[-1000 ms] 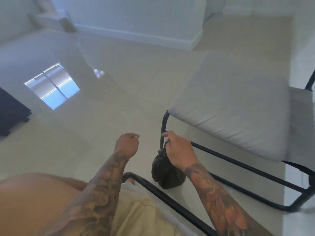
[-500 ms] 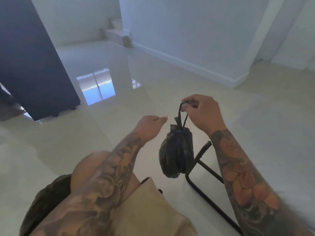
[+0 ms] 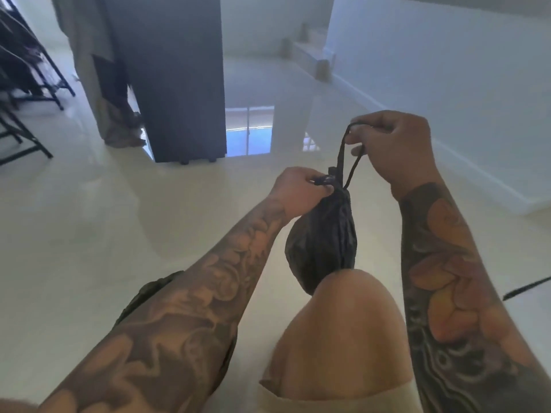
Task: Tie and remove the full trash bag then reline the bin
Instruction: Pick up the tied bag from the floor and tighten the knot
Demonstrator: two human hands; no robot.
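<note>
A small black trash bag (image 3: 323, 236) hangs in front of me, bulging and gathered tight at its neck. My right hand (image 3: 393, 144) holds it up by the black drawstring loop (image 3: 346, 156), fingers curled round the cord. My left hand (image 3: 298, 189) pinches the gathered neck of the bag at the left side. The bag's bottom is hidden behind my raised right knee (image 3: 346, 299). No bin is in view.
A tall dark cabinet (image 3: 179, 79) stands ahead on the glossy pale tile floor (image 3: 119, 222). Black metal chair or rack frames (image 3: 26, 93) crowd the far left. A white wall with baseboard (image 3: 447, 84) runs along the right. Steps (image 3: 310, 52) lie at the back.
The bag has come up off the floor and away from the chair frame. My left hand, free before, has closed on the bag's neck. The view has swung left toward the cabinet.
</note>
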